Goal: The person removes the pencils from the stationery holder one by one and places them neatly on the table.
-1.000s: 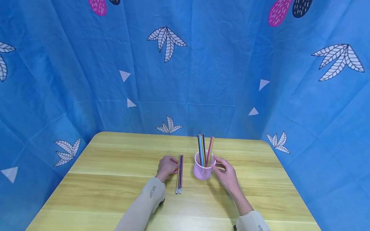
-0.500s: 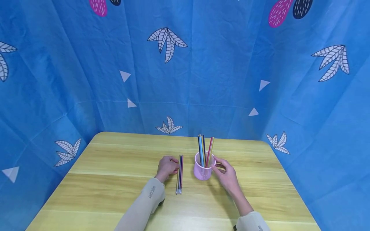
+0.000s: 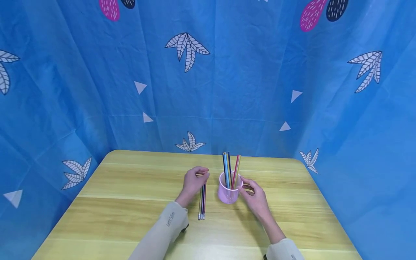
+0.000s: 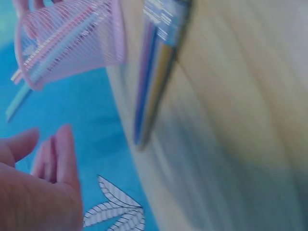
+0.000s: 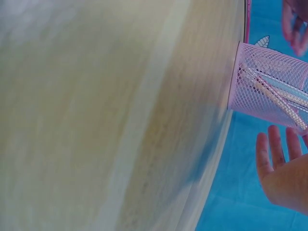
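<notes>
A small row of pencils [image 3: 202, 207] lies on the table, side by side, with silvery ends towards me. My left hand [image 3: 192, 182] hovers over their far ends; in the left wrist view its thumb stands apart from the fingers [image 4: 66, 154], with nothing between, and the pencils [image 4: 150, 91] lie apart from it. To the right stands an upright pink mesh pen holder [image 3: 227, 197] with several coloured pencils [image 3: 226, 168] in it. My right hand [image 3: 255, 198] holds its rim at the right side with thumb and index finger, the other fingers [image 5: 276, 147] spread out below.
The wooden table [image 3: 130, 206] has a rounded far edge close to a blue patterned cloth [image 3: 214, 90], which hangs behind and on both sides. Pencils in the holder stick up well above its rim.
My left hand has risen from the left side of the pencil row and moved up and right over its far ends. My right hand and the pen holder have stayed in place.
</notes>
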